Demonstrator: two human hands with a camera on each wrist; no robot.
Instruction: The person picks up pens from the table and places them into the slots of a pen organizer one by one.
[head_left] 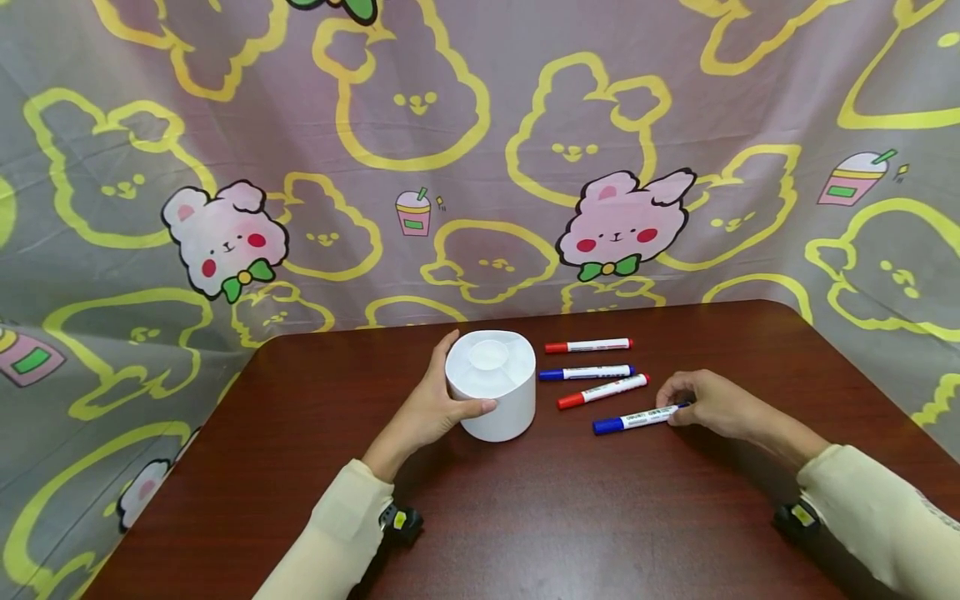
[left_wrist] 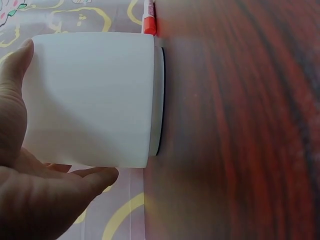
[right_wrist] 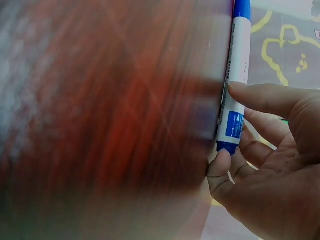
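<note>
A white rounded pen holder (head_left: 504,419) with a divided top stands upright on the table, gripped from its left by my left hand (head_left: 424,408). The thumb lies across its near side, the other fingers behind. In the left wrist view, the holder's smooth wall (left_wrist: 95,100) fills the space by the hand. To the right, my right hand (head_left: 708,406) pinches the rear end of a blue-capped marker (head_left: 630,422). The right wrist view has the thumb along the white barrel (right_wrist: 237,65) and another finger at its blue end. Whether the marker is off the tabletop, I cannot tell.
Several more markers lie between the hands: a red one (head_left: 592,345) at the back, a blue one (head_left: 588,373) before it, and another red one (head_left: 603,392) slanting nearer. The dark wooden table (head_left: 525,533) meets a patterned curtain (head_left: 480,192) behind.
</note>
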